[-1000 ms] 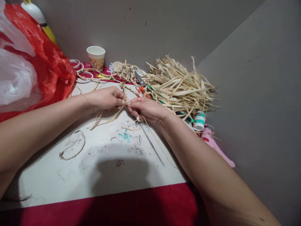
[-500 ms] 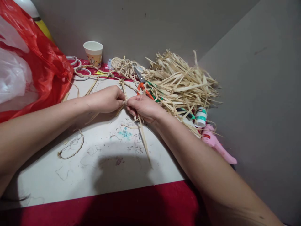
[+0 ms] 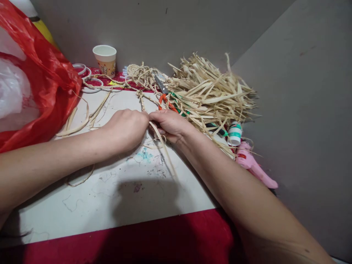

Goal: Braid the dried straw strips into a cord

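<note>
My left hand (image 3: 128, 130) is closed, its back toward me, at the near end of a thin straw braid (image 3: 142, 102) that runs away toward the back of the white board. Its fingertips are hidden from view. Right against it, my right hand (image 3: 173, 125) pinches the straw at the same spot with thumb and fingers. From between the two hands a loose flat straw strand (image 3: 165, 150) trails down toward me. Behind my right hand lie scissors (image 3: 162, 88) with orange and green handles, partly under straw.
A heap of dry straw (image 3: 214, 88) fills the back right, with a white-and-green bottle (image 3: 234, 134) and a pink glue gun (image 3: 254, 165) beside it. A paper cup (image 3: 105, 60) and white rings (image 3: 93, 85) stand behind. At left is a red plastic bag (image 3: 55, 80).
My left hand has turned over and come down nearer to me, its back now facing up. The right hand has barely moved. The hanging strand's upper end now shows between the hands.
</note>
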`<action>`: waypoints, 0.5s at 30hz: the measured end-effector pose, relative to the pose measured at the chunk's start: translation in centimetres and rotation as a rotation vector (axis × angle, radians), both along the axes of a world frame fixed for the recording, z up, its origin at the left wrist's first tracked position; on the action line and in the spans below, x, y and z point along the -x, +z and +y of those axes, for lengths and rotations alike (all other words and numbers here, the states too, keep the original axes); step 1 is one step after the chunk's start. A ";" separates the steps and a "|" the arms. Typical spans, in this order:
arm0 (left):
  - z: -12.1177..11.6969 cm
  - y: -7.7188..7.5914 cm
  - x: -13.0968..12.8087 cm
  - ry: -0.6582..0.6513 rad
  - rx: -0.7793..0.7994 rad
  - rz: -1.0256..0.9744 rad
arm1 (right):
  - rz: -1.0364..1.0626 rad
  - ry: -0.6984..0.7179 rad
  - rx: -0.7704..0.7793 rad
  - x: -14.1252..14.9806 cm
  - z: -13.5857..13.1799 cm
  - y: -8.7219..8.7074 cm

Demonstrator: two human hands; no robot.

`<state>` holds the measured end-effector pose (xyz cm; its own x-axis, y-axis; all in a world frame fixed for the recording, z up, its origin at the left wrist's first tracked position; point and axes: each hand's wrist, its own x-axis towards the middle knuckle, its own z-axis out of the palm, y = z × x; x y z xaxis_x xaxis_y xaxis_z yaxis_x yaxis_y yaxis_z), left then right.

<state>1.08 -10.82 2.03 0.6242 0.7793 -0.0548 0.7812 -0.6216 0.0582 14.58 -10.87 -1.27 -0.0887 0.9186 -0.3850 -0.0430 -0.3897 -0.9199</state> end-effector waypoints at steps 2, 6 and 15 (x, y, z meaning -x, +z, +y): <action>-0.5 -0.3 -0.1 -0.018 -0.008 -0.001 | 0.013 0.001 -0.012 0.0 -0.1 0.1; -1.2 -0.5 -0.1 -0.048 -0.029 0.026 | 0.033 0.015 -0.009 0.1 -0.3 0.1; -2.1 -1.1 -0.1 -0.171 -0.086 0.019 | 0.071 -0.022 -0.053 0.6 -0.8 -0.6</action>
